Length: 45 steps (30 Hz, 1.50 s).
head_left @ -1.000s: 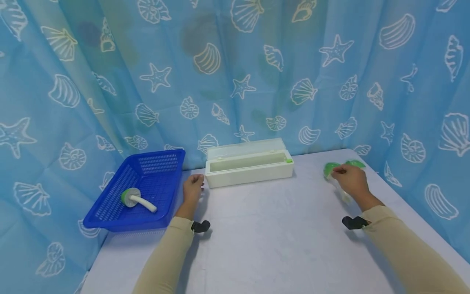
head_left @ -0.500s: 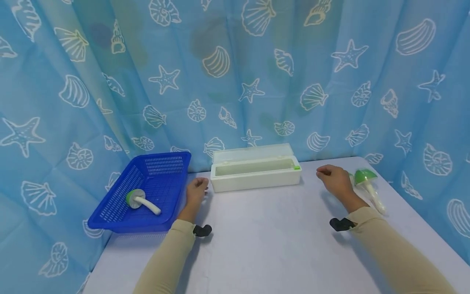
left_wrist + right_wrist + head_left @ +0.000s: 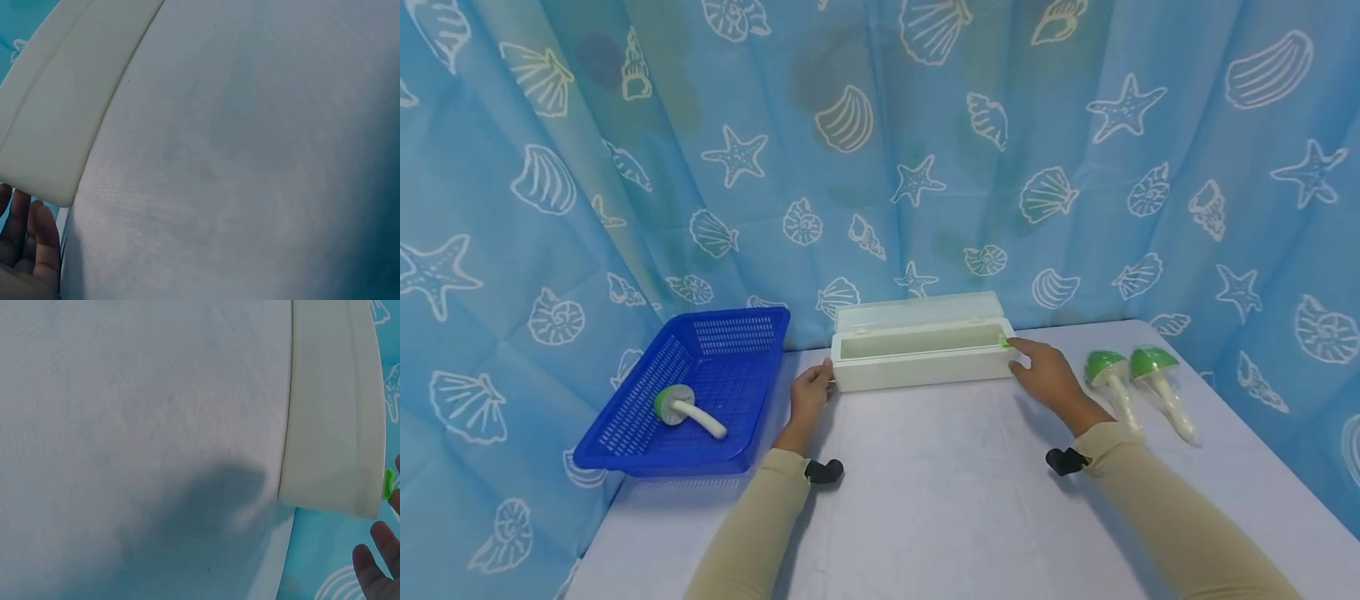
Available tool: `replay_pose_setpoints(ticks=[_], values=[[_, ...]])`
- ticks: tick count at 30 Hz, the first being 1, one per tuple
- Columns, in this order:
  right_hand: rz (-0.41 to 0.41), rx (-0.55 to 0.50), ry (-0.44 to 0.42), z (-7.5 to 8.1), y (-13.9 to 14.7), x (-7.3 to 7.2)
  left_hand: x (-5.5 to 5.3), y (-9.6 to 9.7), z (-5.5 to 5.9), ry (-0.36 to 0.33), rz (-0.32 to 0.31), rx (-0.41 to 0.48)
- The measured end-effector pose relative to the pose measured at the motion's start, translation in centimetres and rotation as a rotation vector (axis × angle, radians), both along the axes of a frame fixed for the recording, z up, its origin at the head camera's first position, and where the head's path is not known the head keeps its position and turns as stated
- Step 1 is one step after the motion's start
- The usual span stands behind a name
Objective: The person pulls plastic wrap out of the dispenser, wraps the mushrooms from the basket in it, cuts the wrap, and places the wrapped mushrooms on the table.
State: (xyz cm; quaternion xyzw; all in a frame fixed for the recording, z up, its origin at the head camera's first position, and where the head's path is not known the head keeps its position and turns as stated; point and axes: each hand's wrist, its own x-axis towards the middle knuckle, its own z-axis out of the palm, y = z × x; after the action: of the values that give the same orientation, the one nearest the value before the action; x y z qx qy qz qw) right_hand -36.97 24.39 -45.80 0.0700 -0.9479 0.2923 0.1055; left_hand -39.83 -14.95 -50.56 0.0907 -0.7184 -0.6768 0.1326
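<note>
Box (image 3: pixel 923 368) stands at the far side of the tabletop (image 3: pixel 940 492), long side facing the person, near the curtain (image 3: pixel 850 125). Its lid (image 3: pixel 917 312) is raised along the back edge, leaving the trough uncovered. A green tab (image 3: pixel 1006 342) sits at the right end of its top.

Left hand (image 3: pixel 811 392): at the box's left end, fingers lightly bent and close together, tips against the end wall. Right hand (image 3: pixel 1047 372): at the right end, fingers spread, one at the tab. The right wrist view cuts this hand off, so firm contact appears likely but is not confirmed.

Left of the box, a blue basket (image 3: pixel 722 375) contains one green-capped mushroom (image 3: pixel 675 404) lying on its side. Right of the right hand, two wrapped mushrooms (image 3: pixel 1157 368) lie side by side, caps away from the person.
</note>
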Motion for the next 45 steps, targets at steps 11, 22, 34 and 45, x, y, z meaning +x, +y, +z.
replay_pose_setpoints(ticks=[11,22,34,45], values=[[-0.024,0.02,0.108,-0.3,-2.1,-0.2,0.4,0.2,-0.3,-0.025,0.03,-0.042],[0.147,0.216,0.21,-1.0,-10.4,-0.1,0.5,0.1,-1.0,0.036,0.021,-0.059],[0.285,0.298,0.296,-0.6,-19.0,0.4,0.2,0.2,-1.5,0.074,0.027,-0.038],[0.307,0.417,0.231,-0.3,-26.1,0.1,0.7,0.1,-1.1,0.124,0.048,-0.137]])
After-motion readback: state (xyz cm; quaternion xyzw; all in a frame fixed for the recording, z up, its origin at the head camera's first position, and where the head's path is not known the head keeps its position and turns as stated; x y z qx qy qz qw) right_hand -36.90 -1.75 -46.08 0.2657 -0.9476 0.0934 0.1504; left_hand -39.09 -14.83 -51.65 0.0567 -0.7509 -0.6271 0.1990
